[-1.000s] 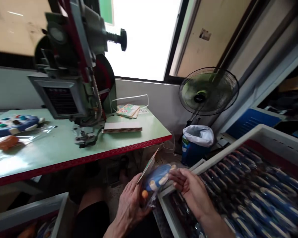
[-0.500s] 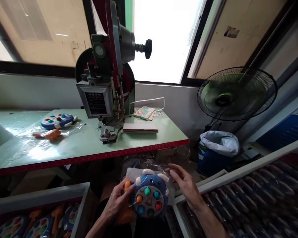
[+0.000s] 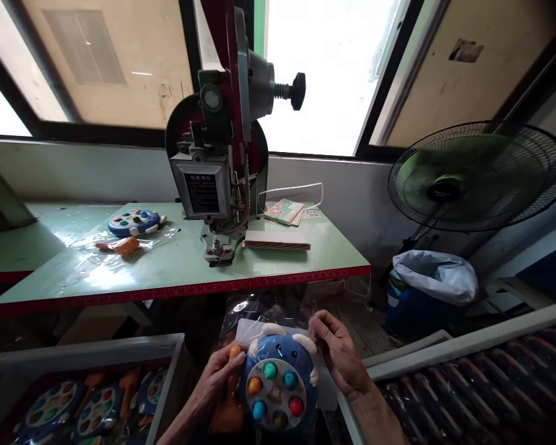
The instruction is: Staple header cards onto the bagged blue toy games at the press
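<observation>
A round blue toy with coloured buttons and white horns, wrapped in a clear plastic bag, rests on my lap facing up. My left hand grips its left side, fingers curled around an orange part of the toy. At the bag's upper right edge, my right hand has its fingers pinched together on the plastic beside a white horn.
A green table carries a press machine, a card stack, and another bagged toy. A crate of the toys sits lower left, a tray of them at right. Fan and bin stand right.
The toy has turned from edge-on beside the right tray to flat, face up on my lap. My view swung left, towards the table, and both hands followed.
</observation>
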Demonstrator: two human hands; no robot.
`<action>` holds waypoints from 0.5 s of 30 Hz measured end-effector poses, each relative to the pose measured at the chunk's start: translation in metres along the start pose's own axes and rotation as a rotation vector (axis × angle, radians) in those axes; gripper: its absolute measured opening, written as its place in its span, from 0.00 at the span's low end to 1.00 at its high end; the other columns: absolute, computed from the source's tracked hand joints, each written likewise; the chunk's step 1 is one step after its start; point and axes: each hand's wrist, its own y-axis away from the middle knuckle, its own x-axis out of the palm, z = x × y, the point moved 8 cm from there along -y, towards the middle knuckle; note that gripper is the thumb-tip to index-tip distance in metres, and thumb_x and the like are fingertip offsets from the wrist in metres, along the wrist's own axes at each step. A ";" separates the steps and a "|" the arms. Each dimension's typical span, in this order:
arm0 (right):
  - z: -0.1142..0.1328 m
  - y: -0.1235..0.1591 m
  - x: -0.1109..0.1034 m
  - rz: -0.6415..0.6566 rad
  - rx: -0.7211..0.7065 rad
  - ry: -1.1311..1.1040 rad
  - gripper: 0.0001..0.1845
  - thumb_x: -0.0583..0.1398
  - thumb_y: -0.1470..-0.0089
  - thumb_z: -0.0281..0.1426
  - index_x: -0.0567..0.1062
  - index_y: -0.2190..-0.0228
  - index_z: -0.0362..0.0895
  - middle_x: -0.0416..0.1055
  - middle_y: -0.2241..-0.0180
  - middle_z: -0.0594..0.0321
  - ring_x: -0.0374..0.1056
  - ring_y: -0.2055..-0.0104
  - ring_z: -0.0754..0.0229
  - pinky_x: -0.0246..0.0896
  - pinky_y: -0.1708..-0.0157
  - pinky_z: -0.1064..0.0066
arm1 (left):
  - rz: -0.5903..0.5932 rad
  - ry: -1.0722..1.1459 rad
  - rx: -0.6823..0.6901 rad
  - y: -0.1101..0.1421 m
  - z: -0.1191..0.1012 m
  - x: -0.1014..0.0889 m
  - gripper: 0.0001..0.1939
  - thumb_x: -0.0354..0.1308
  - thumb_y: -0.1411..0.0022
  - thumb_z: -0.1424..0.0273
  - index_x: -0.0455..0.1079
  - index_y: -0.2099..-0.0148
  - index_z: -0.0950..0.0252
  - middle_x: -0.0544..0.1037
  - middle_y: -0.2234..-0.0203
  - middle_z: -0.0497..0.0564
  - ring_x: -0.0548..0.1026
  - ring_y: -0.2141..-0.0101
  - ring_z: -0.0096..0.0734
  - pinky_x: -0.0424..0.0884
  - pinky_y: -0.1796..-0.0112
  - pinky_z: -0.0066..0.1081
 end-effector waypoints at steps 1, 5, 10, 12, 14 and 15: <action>0.003 0.002 -0.001 -0.071 -0.064 0.108 0.21 0.66 0.46 0.52 0.71 0.72 0.48 0.68 0.76 0.68 0.61 0.74 0.63 0.57 0.73 0.71 | -0.021 -0.001 0.009 0.001 0.000 -0.003 0.23 0.62 0.36 0.51 0.80 0.51 0.66 0.81 0.65 0.53 0.77 0.63 0.40 0.73 0.61 0.32; 0.015 0.011 0.004 -0.348 -0.290 0.540 0.22 0.56 0.39 0.56 0.71 0.67 0.51 0.73 0.75 0.62 0.70 0.72 0.55 0.64 0.69 0.65 | -0.177 -0.070 0.055 0.009 -0.010 -0.023 0.22 0.61 0.34 0.52 0.81 0.50 0.63 0.83 0.57 0.53 0.78 0.54 0.44 0.73 0.55 0.31; 0.004 0.009 0.021 -0.366 -0.467 0.676 0.20 0.55 0.37 0.54 0.72 0.64 0.51 0.77 0.74 0.58 0.74 0.74 0.53 0.63 0.73 0.65 | -0.361 -0.185 0.052 0.029 -0.022 -0.048 0.26 0.53 0.30 0.49 0.82 0.50 0.63 0.84 0.62 0.52 0.79 0.58 0.42 0.74 0.59 0.28; -0.003 0.008 0.026 -0.394 -0.559 0.736 0.18 0.56 0.35 0.50 0.74 0.63 0.49 0.78 0.73 0.57 0.75 0.74 0.53 0.63 0.74 0.67 | -0.386 -0.209 0.070 0.038 -0.023 -0.055 0.26 0.53 0.31 0.49 0.82 0.51 0.63 0.85 0.63 0.52 0.79 0.57 0.43 0.74 0.58 0.29; -0.015 0.007 0.037 -0.339 -0.638 0.797 0.16 0.55 0.33 0.45 0.74 0.62 0.47 0.79 0.73 0.57 0.75 0.76 0.55 0.62 0.75 0.69 | -0.459 -0.227 0.084 0.047 -0.023 -0.067 0.27 0.55 0.33 0.47 0.83 0.54 0.64 0.85 0.63 0.52 0.79 0.57 0.44 0.74 0.58 0.29; -0.022 0.005 0.045 -0.288 -0.665 0.823 0.16 0.54 0.32 0.43 0.74 0.62 0.47 0.78 0.74 0.58 0.74 0.77 0.56 0.61 0.77 0.71 | -0.511 -0.236 0.075 0.052 -0.022 -0.074 0.28 0.56 0.35 0.46 0.84 0.56 0.64 0.85 0.63 0.53 0.79 0.59 0.44 0.74 0.59 0.29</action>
